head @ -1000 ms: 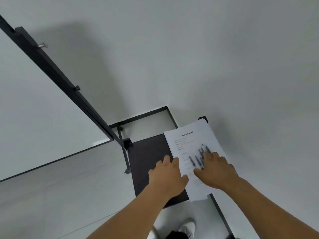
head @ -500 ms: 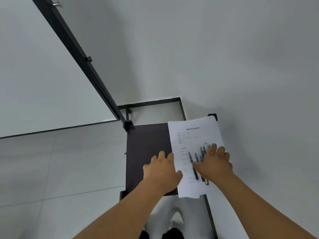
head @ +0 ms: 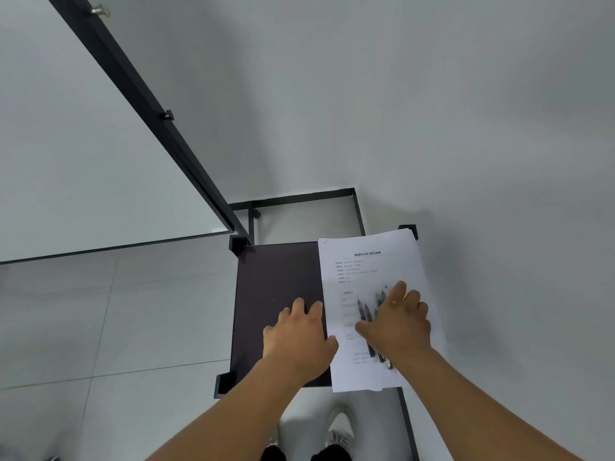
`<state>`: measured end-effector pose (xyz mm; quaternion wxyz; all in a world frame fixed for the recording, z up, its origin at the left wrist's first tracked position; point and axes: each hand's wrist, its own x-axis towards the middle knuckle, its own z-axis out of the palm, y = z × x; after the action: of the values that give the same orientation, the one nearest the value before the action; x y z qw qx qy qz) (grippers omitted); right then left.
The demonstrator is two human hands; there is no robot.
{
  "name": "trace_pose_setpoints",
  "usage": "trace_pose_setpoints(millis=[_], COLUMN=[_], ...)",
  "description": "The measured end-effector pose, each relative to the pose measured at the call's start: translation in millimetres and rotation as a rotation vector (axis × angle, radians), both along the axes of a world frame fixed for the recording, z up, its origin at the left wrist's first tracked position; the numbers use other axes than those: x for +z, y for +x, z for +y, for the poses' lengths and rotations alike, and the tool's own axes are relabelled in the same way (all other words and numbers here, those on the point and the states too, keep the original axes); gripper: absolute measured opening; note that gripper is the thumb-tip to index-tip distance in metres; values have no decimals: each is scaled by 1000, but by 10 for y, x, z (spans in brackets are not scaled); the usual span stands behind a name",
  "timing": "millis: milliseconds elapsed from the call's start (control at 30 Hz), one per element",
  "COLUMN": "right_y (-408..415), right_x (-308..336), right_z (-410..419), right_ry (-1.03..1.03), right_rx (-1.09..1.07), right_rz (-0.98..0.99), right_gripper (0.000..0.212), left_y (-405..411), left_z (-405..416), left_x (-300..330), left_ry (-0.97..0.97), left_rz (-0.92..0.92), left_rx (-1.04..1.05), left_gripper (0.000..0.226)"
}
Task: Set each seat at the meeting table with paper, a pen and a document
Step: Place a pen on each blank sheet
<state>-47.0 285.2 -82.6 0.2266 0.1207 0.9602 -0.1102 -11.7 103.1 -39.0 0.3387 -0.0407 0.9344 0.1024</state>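
On the small dark stand [head: 276,294] sits a floppy paper stack [head: 369,261]; right hand [head: 396,324] lies flat over loose, roll-prone pens [head: 364,311], left hand [head: 299,334] empty, so I'd lift from underneath

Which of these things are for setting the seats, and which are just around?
For the job:
- stack of white printed sheets
- dark pens lying on it, under the right hand

Just around:
- small dark-topped stand, left hand on it
- black-framed whiteboard
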Motion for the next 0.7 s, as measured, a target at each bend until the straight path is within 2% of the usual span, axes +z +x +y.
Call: trace_pose_setpoints(millis=[433, 567, 700], right_y=[121, 76, 19], right_x=[-249, -244, -145], right_z=[-96, -15, 17], right_ry=[-66, -96, -161], right_rx=[72, 80, 48], right_rz=[241, 196, 173], right_gripper=[41, 29, 29], left_y=[-43, -26, 14], left_z=[-59, -100, -126], left_x=[12, 35, 83], left_ry=[-5, 6, 22], left_rz=[10, 19, 40], left_rx=[59, 68, 83], left_gripper=[66, 65, 62])
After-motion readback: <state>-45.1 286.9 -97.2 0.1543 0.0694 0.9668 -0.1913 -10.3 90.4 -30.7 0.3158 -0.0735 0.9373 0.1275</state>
